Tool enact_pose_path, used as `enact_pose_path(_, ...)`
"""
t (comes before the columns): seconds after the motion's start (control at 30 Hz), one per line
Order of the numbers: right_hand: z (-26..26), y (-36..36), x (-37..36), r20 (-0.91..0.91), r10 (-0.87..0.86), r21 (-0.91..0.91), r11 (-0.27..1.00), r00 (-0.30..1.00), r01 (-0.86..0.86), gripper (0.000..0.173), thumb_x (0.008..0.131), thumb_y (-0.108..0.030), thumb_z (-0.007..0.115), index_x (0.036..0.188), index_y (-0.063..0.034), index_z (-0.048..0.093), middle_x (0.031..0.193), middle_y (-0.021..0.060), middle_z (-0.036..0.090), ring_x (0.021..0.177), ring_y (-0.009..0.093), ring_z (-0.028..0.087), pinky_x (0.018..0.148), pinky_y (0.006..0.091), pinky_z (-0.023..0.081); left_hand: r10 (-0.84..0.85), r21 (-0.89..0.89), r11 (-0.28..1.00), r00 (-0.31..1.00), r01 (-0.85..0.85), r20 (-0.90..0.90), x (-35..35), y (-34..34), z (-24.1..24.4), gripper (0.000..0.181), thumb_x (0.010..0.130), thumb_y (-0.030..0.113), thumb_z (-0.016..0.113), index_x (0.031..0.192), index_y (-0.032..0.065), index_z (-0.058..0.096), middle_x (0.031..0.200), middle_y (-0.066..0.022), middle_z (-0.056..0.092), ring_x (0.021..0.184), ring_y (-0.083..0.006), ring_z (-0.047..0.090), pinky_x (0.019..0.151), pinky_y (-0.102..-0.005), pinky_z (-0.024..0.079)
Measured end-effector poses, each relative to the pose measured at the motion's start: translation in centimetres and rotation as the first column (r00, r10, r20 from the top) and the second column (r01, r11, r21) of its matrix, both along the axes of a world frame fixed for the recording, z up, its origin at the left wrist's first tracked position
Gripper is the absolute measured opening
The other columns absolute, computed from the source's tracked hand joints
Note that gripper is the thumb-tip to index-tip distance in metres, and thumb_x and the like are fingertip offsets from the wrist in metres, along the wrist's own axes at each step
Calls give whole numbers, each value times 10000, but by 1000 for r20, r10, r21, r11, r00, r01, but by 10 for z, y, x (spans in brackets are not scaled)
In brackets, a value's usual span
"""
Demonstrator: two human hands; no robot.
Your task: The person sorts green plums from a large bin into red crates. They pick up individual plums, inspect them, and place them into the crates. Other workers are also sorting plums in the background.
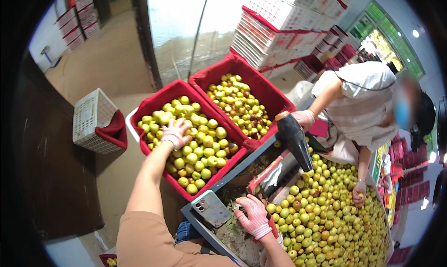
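Observation:
My left hand (pixel 176 132), in a pink-and-white knit glove, lies with fingers spread on green jujubes (pixel 192 158) in a crate lined with red cloth (pixel 146 110). My right hand (pixel 254 216), gloved alike, is over the sorting table's near edge with its fingers apart and nothing visible in them. Left of it, a phone (pixel 211 208) in a patterned case lies among leaf scraps. To its right spreads a large heap of green and brownish jujubes (pixel 324 214). A black hair dryer (pixel 295 141) points down towards the heap.
Another red-lined crate (pixel 279 99) of jujubes adjoins mine. Across the table leans a co-worker (pixel 363 99), one gloved hand (pixel 359 193) in the heap, the other by the hair dryer. A white crate (pixel 94 124) stands on the floor; stacked crates (pixel 276 43) stand behind.

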State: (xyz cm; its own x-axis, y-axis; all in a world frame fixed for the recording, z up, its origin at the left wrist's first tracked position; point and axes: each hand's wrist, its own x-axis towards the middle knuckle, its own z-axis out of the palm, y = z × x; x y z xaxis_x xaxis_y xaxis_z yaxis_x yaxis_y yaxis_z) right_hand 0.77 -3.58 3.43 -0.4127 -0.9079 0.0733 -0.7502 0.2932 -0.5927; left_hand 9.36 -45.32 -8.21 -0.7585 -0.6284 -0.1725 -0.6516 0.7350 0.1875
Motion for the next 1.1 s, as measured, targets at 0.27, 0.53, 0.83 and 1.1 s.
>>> enact_pose_path(0.27,28,89,7,276,-153,83,987,949,135,401,905,-307,607,1242,-89,590,1214,140,620,1199,330,538,1033,449,428,180,-194,973,939,-126,294,-10,-103,-62,532,924,455,471,1450,381,430,1515,-146,385,1311,-383,431,1034,-592,366)
enact_pose_path(0.53,86,247,48,358,-548,202,836,756,511,365,934,-254,623,1257,-84,616,1175,126,663,1061,288,640,951,383,505,231,-227,955,960,-193,155,18,-73,-82,503,986,384,446,1441,172,488,1509,-187,406,1326,-368,452,1103,-434,352)
enact_pose_path(0.83,128,452,-38,-540,-736,472,136,408,871,482,877,-282,620,1343,-193,531,1356,61,536,1108,316,598,996,410,488,-163,62,984,985,167,-65,18,-87,-83,458,990,275,500,1392,54,517,1455,-196,463,1319,-348,462,1099,-389,357)
enact_pose_path(1.1,138,500,-91,-418,-884,328,67,209,942,422,857,-243,592,1263,-129,588,1313,108,550,1051,263,643,905,404,534,-87,328,803,642,498,-761,-30,125,27,297,993,81,527,1270,-2,591,1306,-112,579,1218,-221,536,1068,-338,392)
